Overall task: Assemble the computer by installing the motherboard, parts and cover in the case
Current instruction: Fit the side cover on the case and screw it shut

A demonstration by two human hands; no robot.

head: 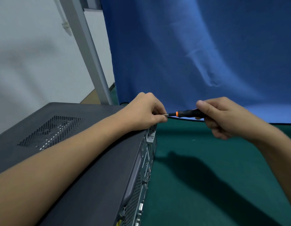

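Fingers (158, 110) of both hands curled; dark case (100, 160) lying flat on the left of the green surface (215, 168), cover (35, 128) on with vent holes upward, port side facing right; left forearm resting across the cover; left hand (146, 110) at the case's far right corner, near the surface's far edge, pinching the metal tip of the screwdriver (189, 113); right hand (223, 116) wrapped round its black-and-orange handle.

Green table mat (215, 160); dark computer case (95, 168) lying on it, left side.
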